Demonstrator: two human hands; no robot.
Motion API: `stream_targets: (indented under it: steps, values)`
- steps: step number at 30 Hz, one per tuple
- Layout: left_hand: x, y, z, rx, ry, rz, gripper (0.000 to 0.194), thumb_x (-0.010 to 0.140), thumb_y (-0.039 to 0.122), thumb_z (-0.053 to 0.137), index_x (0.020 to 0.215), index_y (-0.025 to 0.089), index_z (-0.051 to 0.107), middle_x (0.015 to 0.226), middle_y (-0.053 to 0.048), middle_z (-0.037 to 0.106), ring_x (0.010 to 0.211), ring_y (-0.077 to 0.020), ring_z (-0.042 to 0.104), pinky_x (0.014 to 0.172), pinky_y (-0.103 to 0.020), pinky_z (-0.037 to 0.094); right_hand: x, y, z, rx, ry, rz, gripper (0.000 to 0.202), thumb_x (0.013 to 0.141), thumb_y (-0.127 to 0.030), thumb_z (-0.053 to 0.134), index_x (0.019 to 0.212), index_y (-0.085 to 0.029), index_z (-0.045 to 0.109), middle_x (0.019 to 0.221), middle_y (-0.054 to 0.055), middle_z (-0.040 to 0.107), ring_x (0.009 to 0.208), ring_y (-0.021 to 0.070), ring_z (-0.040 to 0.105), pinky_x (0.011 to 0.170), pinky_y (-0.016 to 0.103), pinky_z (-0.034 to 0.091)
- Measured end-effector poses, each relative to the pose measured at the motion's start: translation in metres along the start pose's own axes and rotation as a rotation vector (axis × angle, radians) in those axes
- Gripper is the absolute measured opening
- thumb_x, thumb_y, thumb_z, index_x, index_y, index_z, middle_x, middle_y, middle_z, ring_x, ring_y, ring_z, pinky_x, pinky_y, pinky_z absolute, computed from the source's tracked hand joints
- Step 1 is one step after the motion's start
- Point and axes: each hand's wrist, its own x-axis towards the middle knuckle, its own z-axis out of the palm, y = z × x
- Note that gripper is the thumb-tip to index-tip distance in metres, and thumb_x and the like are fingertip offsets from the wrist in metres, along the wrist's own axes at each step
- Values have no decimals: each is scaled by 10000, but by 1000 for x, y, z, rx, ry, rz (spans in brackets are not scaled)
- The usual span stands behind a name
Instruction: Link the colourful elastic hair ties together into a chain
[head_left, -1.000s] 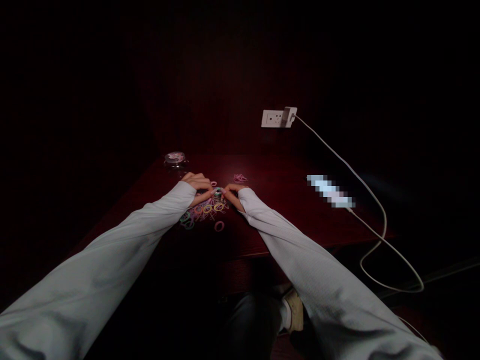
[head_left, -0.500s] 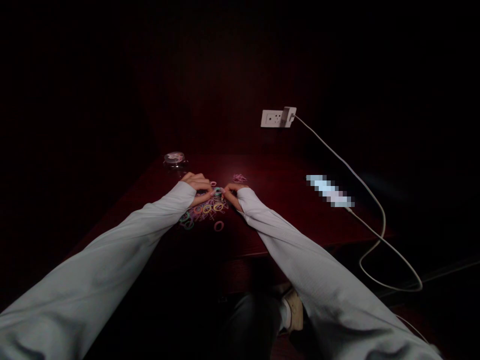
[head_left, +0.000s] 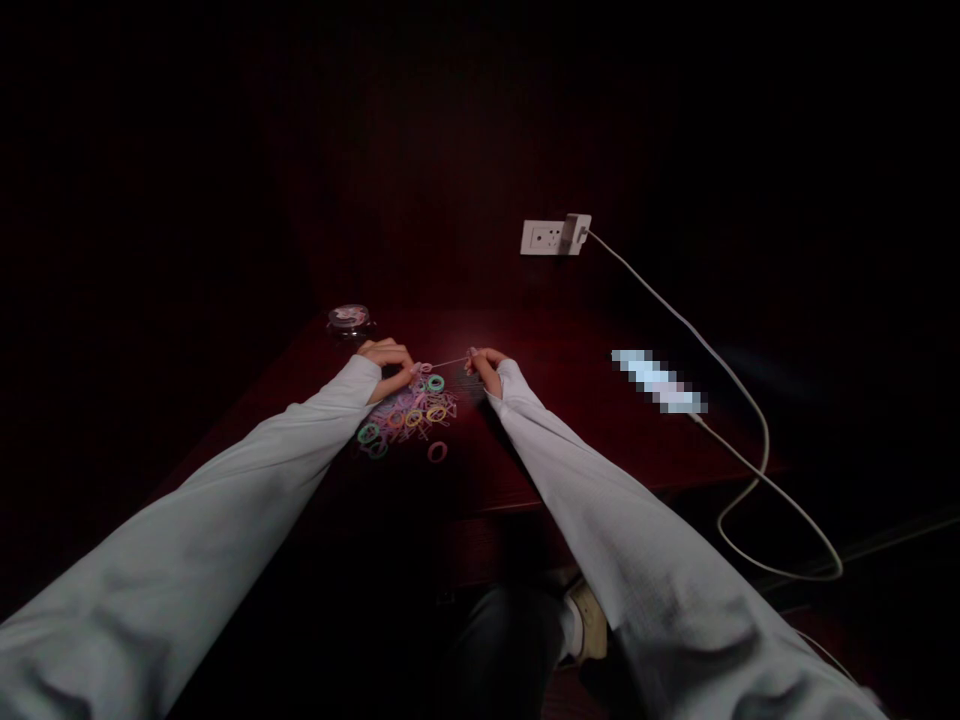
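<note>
A pile of colourful elastic bands (head_left: 409,408) lies on the dark red table, with green, yellow, orange and pink rings among thin purple and pink ones. At the pile's upper left, my left hand (head_left: 390,368) pinches one end of a thin pale band (head_left: 450,362). My right hand (head_left: 486,366) is closed on its other end, right of the pile, and the band is stretched straight between them. A single pink ring (head_left: 437,452) lies just in front of the pile.
A round clear container (head_left: 350,320) stands at the table's back left. On the right lies a blurred-out phone (head_left: 660,382) on a white cable (head_left: 697,335), which runs to a charger (head_left: 577,230) in the wall socket (head_left: 541,238). The table's front edge (head_left: 510,508) is visible.
My hands have moved apart, the right one to the right and slightly back. A thin band is now stretched between them. The green ring by my fingertips now lies uncovered on the pile.
</note>
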Motion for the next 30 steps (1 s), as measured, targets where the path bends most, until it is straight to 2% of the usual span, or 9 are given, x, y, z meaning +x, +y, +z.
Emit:
stream_targets:
  steps: [4,10,13,17,24,30]
  values:
    - [-1,-1,0,0,-8,5,414,1045,398,472,712,217,637,823,-16,735,859,-195,603,917,-380,390,0,-2,4,43,-6,7,480,979,-586,573,673,-217,573,734,18,656,810,172,614,831,292,472]
    - [-2,3,2,40,-85,61,385,1048,397,465,770,217,662,866,-21,755,871,-197,616,894,-375,379,-13,-4,12,31,-221,-5,520,952,-677,596,719,-214,637,730,14,688,757,168,636,795,287,494]
    - [-2,4,3,64,-93,79,379,1053,407,459,815,216,683,894,-21,762,893,-195,619,903,-372,381,-20,-5,11,24,-273,-17,531,932,-707,618,764,-208,684,739,5,706,741,159,639,781,276,497]
    - [-3,4,3,62,-105,85,374,1052,427,472,843,220,703,916,-28,765,928,-204,627,914,-375,386,-23,-6,9,0,-297,-20,533,927,-708,631,780,-202,716,725,-6,710,721,147,628,772,261,491]
    - [-3,4,2,52,-117,77,380,1059,435,480,864,221,726,958,-36,773,958,-211,640,933,-378,377,-20,-2,6,-63,-311,-31,551,977,-690,542,789,-217,751,773,3,732,689,135,580,714,253,457]
    - [-3,5,0,57,-126,85,390,1067,459,472,883,229,727,965,-27,781,963,-207,642,932,-366,372,-18,-1,6,-63,-320,-20,535,965,-693,560,817,-220,759,767,-3,726,684,133,566,704,248,450]
